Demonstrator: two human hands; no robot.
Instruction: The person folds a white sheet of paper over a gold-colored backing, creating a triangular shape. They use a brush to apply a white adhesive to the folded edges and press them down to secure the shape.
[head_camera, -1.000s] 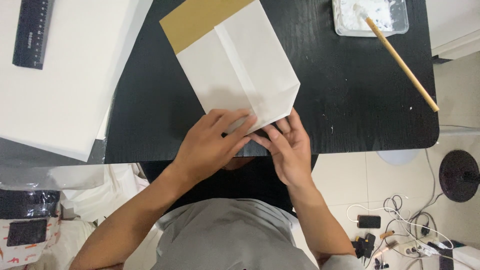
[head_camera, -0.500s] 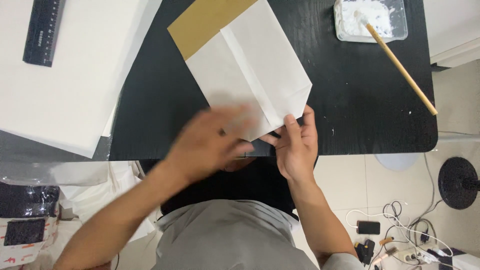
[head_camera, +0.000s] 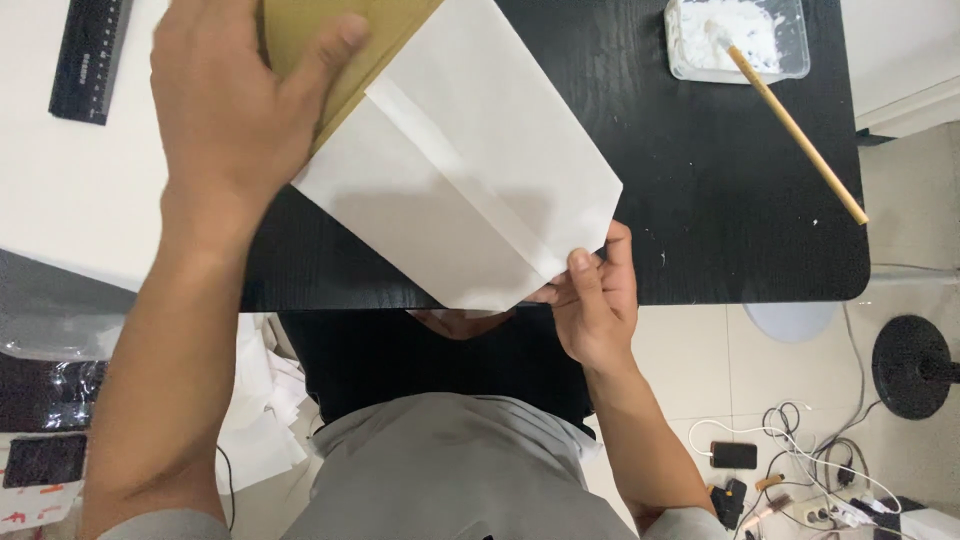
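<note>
Shirt (head_camera: 450, 470) of grey fills the nearest part of my view, with my two bare forearms reaching out from it. My right hand (head_camera: 595, 305) sits at the near edge of the black tabletop (head_camera: 720, 200), thumb and fingers pinched on the near corner of the white folded paper (head_camera: 470, 200). That paper lies slanted across the tabletop, a flat seam running down its middle, and its near point hangs a little past the table edge. Further out, my left hand (head_camera: 240, 100) lies spread wide and flat, palm down, on the brown card (head_camera: 345, 40) that sticks out from the paper's far end; the thumb rests on the card and the heel of the hand covers the paper's far left corner. Left of that hand is a white sheet (head_camera: 70, 190) with a black ruler (head_camera: 90, 55) on it. At the far right of the tabletop stands a clear tray (head_camera: 685, 55) of white paste, and a wooden-handled brush (head_camera: 795, 125) rests with its head in the tray, the handle slanting toward the right edge.
</note>
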